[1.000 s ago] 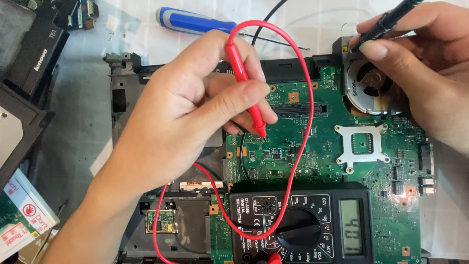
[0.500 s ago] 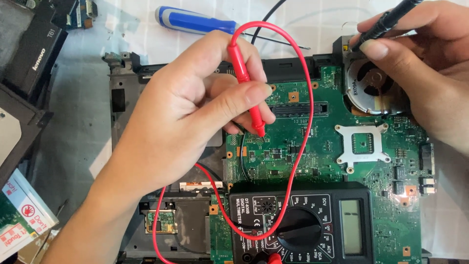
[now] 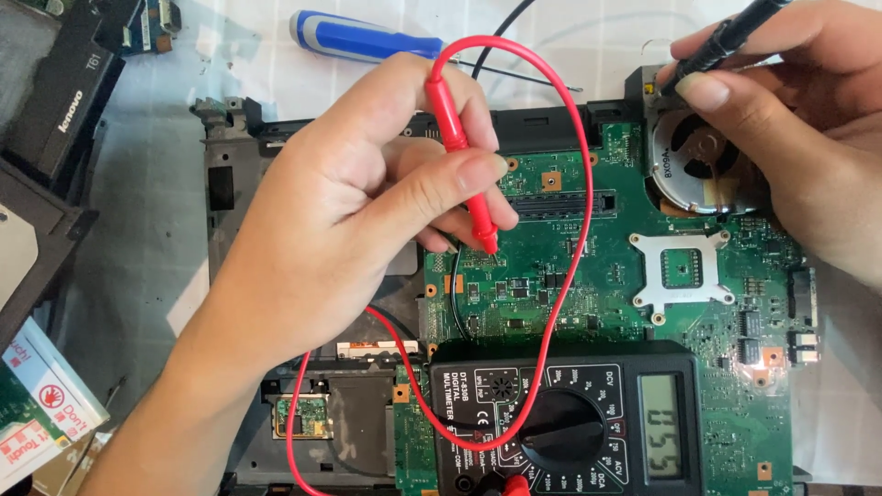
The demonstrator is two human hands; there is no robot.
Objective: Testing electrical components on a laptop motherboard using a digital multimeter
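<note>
My left hand [image 3: 340, 230] grips a red test probe [image 3: 459, 147] like a pen, its tip touching the green circuit board [image 3: 588, 276] near the board's middle. A red lead [image 3: 570, 276] loops from the probe down to a black multimeter [image 3: 570, 422] lying on the board's near edge, its small screen lit with digits. My right hand [image 3: 790, 129] holds a black test probe [image 3: 726, 41] with its tip at the top left corner of the round cooling fan [image 3: 698, 165].
A blue-handled screwdriver [image 3: 367, 37] lies on the white cloth behind the board. Black laptop parts [image 3: 55, 101] sit at the left edge, with a printed packet [image 3: 37, 404] at the lower left. A metal bracket with a square chip [image 3: 684, 266] sits right of centre.
The multimeter screen showed digits, went blank, and now shows digits again. Both hands and probes have barely moved.
</note>
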